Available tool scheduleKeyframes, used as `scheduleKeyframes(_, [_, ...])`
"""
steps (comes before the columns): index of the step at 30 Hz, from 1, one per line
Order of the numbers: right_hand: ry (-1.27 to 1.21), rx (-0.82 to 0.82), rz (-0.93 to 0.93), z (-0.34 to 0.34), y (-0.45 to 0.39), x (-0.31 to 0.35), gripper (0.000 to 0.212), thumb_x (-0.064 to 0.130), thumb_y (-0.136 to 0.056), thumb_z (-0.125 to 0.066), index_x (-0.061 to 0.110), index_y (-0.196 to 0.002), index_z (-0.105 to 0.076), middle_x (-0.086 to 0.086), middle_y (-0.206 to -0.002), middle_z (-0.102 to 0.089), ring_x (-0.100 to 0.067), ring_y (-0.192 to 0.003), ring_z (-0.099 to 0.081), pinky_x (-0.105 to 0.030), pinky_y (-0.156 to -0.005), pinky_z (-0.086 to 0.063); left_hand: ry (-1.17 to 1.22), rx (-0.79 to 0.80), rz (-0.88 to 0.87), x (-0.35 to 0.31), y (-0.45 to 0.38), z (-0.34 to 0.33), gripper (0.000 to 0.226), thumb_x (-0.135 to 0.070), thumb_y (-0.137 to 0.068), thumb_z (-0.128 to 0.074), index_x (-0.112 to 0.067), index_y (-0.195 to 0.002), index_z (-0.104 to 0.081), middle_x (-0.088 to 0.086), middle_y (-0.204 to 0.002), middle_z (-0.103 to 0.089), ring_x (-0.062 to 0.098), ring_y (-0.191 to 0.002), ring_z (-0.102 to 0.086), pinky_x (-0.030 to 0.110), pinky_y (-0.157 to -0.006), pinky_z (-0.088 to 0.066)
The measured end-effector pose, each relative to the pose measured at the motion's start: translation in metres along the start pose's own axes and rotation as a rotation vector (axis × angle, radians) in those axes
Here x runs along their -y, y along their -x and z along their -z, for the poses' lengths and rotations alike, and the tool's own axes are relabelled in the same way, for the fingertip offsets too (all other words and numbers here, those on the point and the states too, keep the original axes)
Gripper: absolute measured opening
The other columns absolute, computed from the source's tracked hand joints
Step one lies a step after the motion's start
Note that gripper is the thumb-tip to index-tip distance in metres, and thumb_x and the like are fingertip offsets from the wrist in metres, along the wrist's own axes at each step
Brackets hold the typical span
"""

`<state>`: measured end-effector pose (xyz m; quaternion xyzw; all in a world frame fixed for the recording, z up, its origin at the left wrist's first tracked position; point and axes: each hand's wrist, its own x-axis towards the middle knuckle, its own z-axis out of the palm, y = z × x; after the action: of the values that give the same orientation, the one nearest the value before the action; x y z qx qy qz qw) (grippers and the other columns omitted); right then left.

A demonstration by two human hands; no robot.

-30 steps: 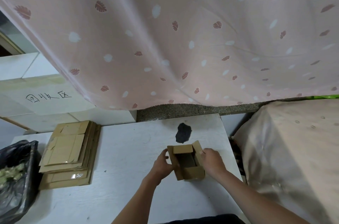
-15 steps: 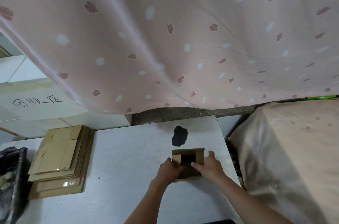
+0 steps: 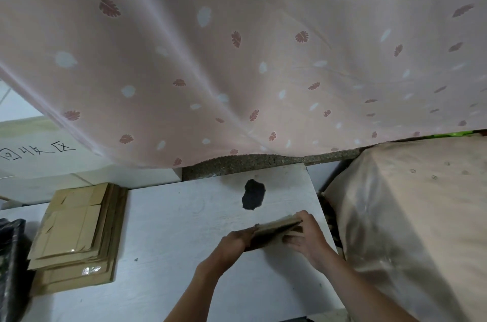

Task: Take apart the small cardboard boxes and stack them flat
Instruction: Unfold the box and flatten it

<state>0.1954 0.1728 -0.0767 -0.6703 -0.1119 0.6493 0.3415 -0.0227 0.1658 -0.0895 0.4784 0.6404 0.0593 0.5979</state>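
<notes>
A small brown cardboard box (image 3: 274,233), pressed nearly flat, is held between both hands just above the white table (image 3: 184,216), near its right side. My left hand (image 3: 234,241) grips its left end. My right hand (image 3: 305,236) grips its right end, fingers curled over the top edge. A stack of flattened cardboard boxes (image 3: 76,234) lies on the table's left side, well apart from the hands.
A dark patch (image 3: 253,195) marks the table just beyond the box. A pink leaf-print curtain (image 3: 237,58) hangs behind. A cloth-covered block (image 3: 421,216) stands close at the right. A black bag (image 3: 10,263) sits at the far left edge.
The box was open and box-shaped a second ago; it has collapsed to a nearly flat slab between my hands. The view has also tilted upward.
</notes>
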Motion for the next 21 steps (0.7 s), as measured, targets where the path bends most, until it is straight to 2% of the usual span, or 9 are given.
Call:
scheduleKeyframes(3, [0.14,-0.122,0.03,0.012,-0.013,-0.002,0.034,0.042,-0.091,-0.067,0.01,-0.103,-0.062,-0.013,-0.106,-0.064,-0.03,-0.095,-0.067,-0.045,-0.08,-0.061,-0.158,-0.048,-0.157,0.008,-0.003,-0.005,0.035,-0.063,-0.094,-0.045,-0.054,-0.122,-0.063,-0.007,-0.146,-0.052,0.014,-0.129,-0.049,0.03,-0.107,-0.038])
scheduleKeyframes(6, [0.444,-0.181,0.057,0.026,-0.025,-0.009,0.024,0.021,-0.083,-0.078,0.01,-0.098,-0.063,-0.011,-0.107,-0.065,-0.019,-0.089,-0.063,-0.031,-0.067,-0.058,-0.499,-0.158,-0.32,0.015,-0.014,-0.02,0.042,-0.052,-0.102,-0.042,-0.044,-0.142,-0.051,0.003,-0.161,-0.028,0.022,-0.151,-0.018,0.036,-0.117,-0.031])
scheduleKeyframes(9, [0.56,-0.18,-0.028,0.037,-0.035,-0.015,0.042,0.007,-0.081,-0.076,0.013,-0.113,-0.05,-0.007,-0.109,-0.055,-0.02,-0.092,-0.057,-0.028,-0.062,-0.048,-0.611,-0.158,-0.283,0.033,-0.024,-0.041,0.047,-0.05,-0.103,-0.038,-0.044,-0.15,-0.038,0.0,-0.167,-0.006,0.021,-0.154,0.008,0.042,-0.111,-0.042])
scheduleKeyframes(10, [0.591,-0.168,-0.038,0.039,-0.038,-0.019,0.046,0.004,-0.081,-0.071,0.016,-0.116,-0.044,-0.007,-0.109,-0.055,-0.022,-0.093,-0.057,-0.028,-0.061,-0.046,-0.637,-0.14,-0.256,0.042,-0.027,-0.05,0.049,-0.051,-0.104,-0.038,-0.043,-0.152,-0.033,0.0,-0.167,-0.001,0.022,-0.153,0.013,0.042,-0.112,-0.041])
scheduleKeyframes(12, [0.643,-0.149,-0.02,0.043,-0.045,-0.033,0.047,0.004,-0.082,-0.061,0.019,-0.12,-0.037,-0.006,-0.104,-0.058,-0.024,-0.092,-0.06,-0.028,-0.06,-0.045,-0.724,-0.118,-0.218,0.057,-0.035,-0.069,0.053,-0.049,-0.105,-0.035,-0.042,-0.156,-0.022,0.004,-0.168,0.01,0.028,-0.152,0.02,0.045,-0.122,-0.024])
scheduleKeyframes(14, [0.724,-0.146,0.043,0.044,-0.052,-0.048,0.046,0.006,-0.086,-0.055,0.022,-0.124,-0.035,-0.005,-0.103,-0.061,-0.025,-0.09,-0.061,-0.03,-0.061,-0.046,-0.787,-0.138,-0.19,0.067,-0.042,-0.086,0.057,-0.049,-0.105,-0.029,-0.042,-0.158,-0.008,0.007,-0.166,0.017,0.031,-0.15,0.024,0.046,-0.124,0.004])
scheduleKeyframes(16, [0.838,-0.173,0.118,0.043,-0.059,-0.061,0.05,0.008,-0.089,-0.053,0.021,-0.133,-0.032,-0.009,-0.106,-0.062,-0.029,-0.09,-0.062,-0.031,-0.064,-0.046,-0.845,-0.18,-0.166,0.073,-0.05,-0.098,0.06,-0.051,-0.105,-0.025,-0.042,-0.158,0.002,0.007,-0.166,0.018,0.031,-0.151,0.024,0.049,-0.121,0.016])
scheduleKeyframes(18, [1.084,-0.284,0.214,0.041,-0.063,-0.072,0.057,0.014,-0.091,-0.055,0.015,-0.141,-0.029,-0.013,-0.109,-0.059,-0.032,-0.097,-0.061,-0.035,-0.069,-0.047,-0.902,-0.22,-0.143,0.076,-0.058,-0.105,0.06,-0.049,-0.105,-0.024,-0.04,-0.158,0.002,0.009,-0.166,0.015,0.032,-0.151,0.021,0.054,-0.118,0.02])
scheduleKeyframes(21, [1.499,-0.419,0.553,0.037,-0.072,-0.086,0.072,0.019,-0.083,-0.06,0.006,-0.149,-0.035,-0.025,-0.136,-0.047,-0.041,-0.119,-0.049,-0.046,-0.097,-0.046,-0.892,-0.315,-0.201,0.069,-0.07,-0.111,0.054,-0.03,-0.1,-0.041,-0.02,-0.152,-0.032,0.017,-0.166,-0.01,0.039,-0.153,0.0,0.062,-0.12,0.004])
